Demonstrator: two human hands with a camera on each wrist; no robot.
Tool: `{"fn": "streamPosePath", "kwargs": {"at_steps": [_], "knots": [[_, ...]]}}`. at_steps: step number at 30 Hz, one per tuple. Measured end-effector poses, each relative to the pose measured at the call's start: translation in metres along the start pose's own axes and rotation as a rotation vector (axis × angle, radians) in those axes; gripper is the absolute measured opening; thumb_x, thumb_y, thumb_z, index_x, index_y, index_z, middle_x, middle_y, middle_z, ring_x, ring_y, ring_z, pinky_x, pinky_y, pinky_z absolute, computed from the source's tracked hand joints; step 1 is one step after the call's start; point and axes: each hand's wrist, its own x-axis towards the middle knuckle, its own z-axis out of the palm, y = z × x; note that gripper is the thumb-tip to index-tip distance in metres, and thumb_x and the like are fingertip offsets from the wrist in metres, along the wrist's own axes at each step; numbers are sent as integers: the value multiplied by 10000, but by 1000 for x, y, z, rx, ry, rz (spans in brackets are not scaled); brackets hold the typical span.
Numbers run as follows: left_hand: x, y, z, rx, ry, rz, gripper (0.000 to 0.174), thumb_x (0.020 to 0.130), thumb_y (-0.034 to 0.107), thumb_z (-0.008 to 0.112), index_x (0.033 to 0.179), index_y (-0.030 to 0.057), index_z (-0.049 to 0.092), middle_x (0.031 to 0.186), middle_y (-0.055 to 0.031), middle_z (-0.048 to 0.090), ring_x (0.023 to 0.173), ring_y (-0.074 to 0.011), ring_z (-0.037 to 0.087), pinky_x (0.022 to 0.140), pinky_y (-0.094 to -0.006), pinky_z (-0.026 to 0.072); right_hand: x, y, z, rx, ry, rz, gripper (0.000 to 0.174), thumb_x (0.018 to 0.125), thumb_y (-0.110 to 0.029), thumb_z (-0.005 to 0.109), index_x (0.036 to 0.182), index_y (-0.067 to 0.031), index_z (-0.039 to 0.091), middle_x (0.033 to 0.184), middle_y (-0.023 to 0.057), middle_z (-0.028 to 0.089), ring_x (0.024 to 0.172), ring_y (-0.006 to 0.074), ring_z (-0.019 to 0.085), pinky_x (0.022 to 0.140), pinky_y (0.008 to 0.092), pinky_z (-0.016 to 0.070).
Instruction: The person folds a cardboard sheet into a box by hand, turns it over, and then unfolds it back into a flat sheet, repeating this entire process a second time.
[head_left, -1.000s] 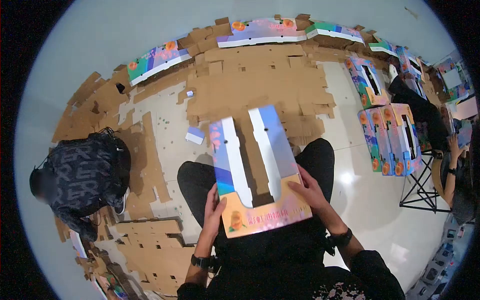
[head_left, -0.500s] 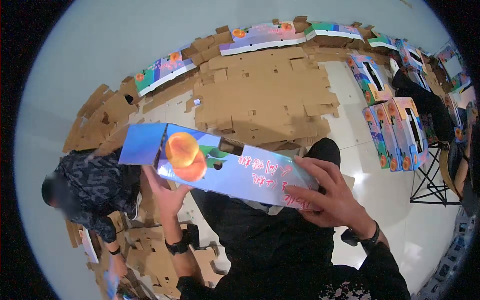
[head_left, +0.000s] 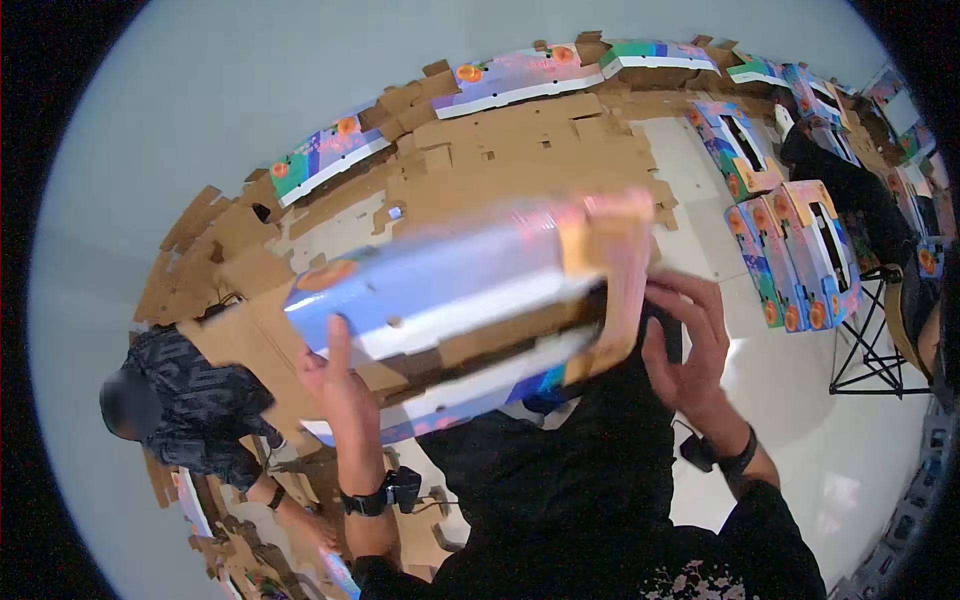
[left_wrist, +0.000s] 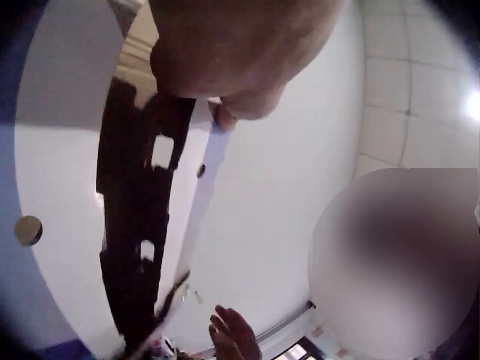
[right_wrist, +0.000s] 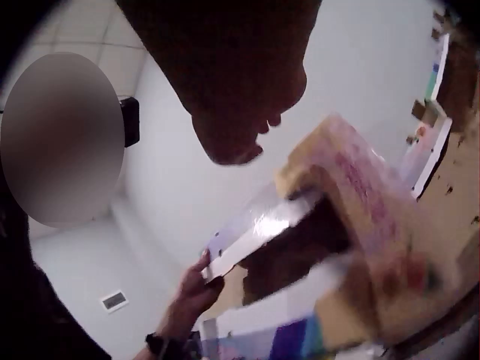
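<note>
A printed cardboard box (head_left: pixel 470 270), blue and pink with peach pictures and a long opening between white flaps, is tilted in the air above the person's lap, blurred by motion. At its left end the left hand (head_left: pixel 345 395) grips it, thumb lying over the blue panel; the other fingers are mostly hidden. The left wrist view has the dark slot (left_wrist: pixel 139 202) between the white flaps close up. Off the box's orange-and-pink right end, the right hand (head_left: pixel 690 345) is held with fingers loosely bent and nothing in it. A gap shows between that hand and the box (right_wrist: pixel 360 187) in the right wrist view.
Flat brown cardboard (head_left: pixel 520 150) covers much of the floor. Finished-looking printed boxes (head_left: pixel 790 255) stand at the right, near a black folding stool (head_left: pixel 870 340). More boxes line the wall (head_left: pixel 520 80). Another person (head_left: pixel 200 400) bends down at the left; someone's leg (head_left: pixel 850 180) reaches in at the right.
The box has turned from upright before the lap, through side-on, to lying crosswise with its opening toward the wearer. The right hand has let go; the left keeps hold.
</note>
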Motion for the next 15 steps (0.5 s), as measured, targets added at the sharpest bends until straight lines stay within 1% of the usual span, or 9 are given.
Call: {"fn": "streamPosePath", "kwargs": {"at_steps": [1,2,3,5,8,11,12,15], "knots": [[5,8,7,-117,58,-39,422,1003,268,690,1319,11,579,1242,-87,678,1123,-179,657,1000,-346,513,-5,-6,9,24,-34,-48,555,730,-49,766,1269,-73,636,1353,164,598,1233,381,561,1057,507,447],[7,16,11,-206,7,-111,432,1030,338,639,1319,23,576,1263,-90,674,1141,-194,660,1014,-367,522,-10,-13,20,46,-68,-94,585,726,-62,779,1290,-73,624,1377,167,578,1252,382,547,1069,510,439],[11,15,13,-391,57,-222,425,1042,334,613,1324,18,574,1271,-101,674,1158,-217,660,1030,-384,531,-11,-22,31,66,-101,-138,617,721,-76,792,1311,-73,611,1401,170,558,1271,382,532,1080,513,430],[12,28,26,-597,88,-370,408,1065,315,564,1350,24,566,1302,-125,671,1182,-238,660,1063,-411,526,5,-55,47,49,-249,-38,780,682,-140,860,1394,-85,547,1502,171,457,1343,387,463,1124,520,390],[7,37,34,-979,-168,-483,373,1081,265,525,1377,40,558,1349,-150,649,1237,-261,638,1103,-452,502,22,-61,61,-73,-205,-53,904,642,-209,906,1445,-110,502,1564,161,380,1387,391,410,1154,519,361],[4,47,45,-1061,-394,-528,341,1086,208,499,1381,47,558,1370,-166,636,1252,-279,631,1094,-450,514,54,-48,52,-165,-134,-40,961,605,-272,932,1450,-116,504,1589,151,360,1402,384,398,1163,510,359],[6,44,42,-1044,-361,-557,341,1085,189,492,1377,26,555,1364,-168,639,1240,-288,638,1048,-439,550,66,-46,40,-155,-140,-57,958,602,-284,929,1452,-136,511,1592,108,383,1396,349,419,1148,490,375],[-1,35,46,-1042,-317,-550,338,1086,162,487,1378,-4,525,1383,-166,623,1268,-284,617,1080,-439,521,74,-28,29,-211,-151,-159,947,593,-282,927,1443,-151,529,1559,58,452,1364,314,470,1110,472,408]]}}
